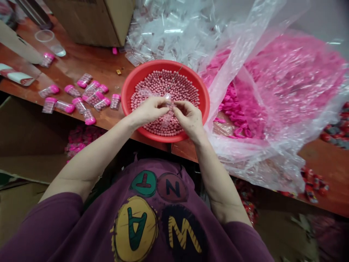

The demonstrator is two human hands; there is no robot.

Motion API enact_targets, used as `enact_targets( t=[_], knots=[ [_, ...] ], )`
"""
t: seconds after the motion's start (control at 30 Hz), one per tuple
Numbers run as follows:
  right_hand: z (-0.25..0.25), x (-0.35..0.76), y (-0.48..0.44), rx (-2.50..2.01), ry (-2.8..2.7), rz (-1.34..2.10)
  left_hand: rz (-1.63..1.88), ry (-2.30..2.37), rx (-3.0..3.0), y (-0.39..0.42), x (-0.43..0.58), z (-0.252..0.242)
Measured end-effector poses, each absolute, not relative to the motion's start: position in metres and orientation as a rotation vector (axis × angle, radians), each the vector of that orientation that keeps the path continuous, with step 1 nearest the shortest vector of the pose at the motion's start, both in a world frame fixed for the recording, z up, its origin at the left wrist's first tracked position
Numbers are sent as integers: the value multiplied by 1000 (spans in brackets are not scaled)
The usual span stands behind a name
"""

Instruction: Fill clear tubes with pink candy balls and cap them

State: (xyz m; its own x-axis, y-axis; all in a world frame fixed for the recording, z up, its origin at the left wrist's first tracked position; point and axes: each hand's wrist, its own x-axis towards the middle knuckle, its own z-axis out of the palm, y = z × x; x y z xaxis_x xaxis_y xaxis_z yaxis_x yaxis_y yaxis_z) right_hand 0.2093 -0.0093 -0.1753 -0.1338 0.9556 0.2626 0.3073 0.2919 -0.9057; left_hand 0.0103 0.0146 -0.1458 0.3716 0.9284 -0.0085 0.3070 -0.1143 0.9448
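Both hands meet over a red plastic basin [125, 87] filled with small pink balls [188, 87]. My left hand [151, 109] pinches a small clear plastic container [168, 102] between thumb and fingers. From the other side my right hand [189, 116] has its fingertips closed on the same container; its details are blurred and partly covered by the fingers. More clear containers lie on the balls, one left of the hands and one just below them. Left of the basin, several filled containers with pink caps [92, 92] are scattered on the brown table [109, 69].
Behind the basin is a heap of clear containers [169, 32]. A large transparent bag of pink caps [289, 72] spreads on the right. At the back left stand a cardboard box [89, 22] and a clear cup [50, 42]. Below the table's front edge, an open box holds pink-capped containers [81, 140].
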Motion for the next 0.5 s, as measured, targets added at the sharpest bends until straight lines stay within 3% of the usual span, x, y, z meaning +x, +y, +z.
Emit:
enact_targets(
  t=[0.13, 0.33, 0.5],
  knots=[
    [-180, 209, -4, -1195, -1411, 1019, 1013, 1271, 1434, 7, 35, -147],
    [-182, 219, 4, -1286, -1465, 1070, 840, 1437, 1787, 10, 39, -144],
    [-196, 215, 36, -1344, -2092, 641, 795, 1684, 1884, 10, 35, -124]
  ],
)
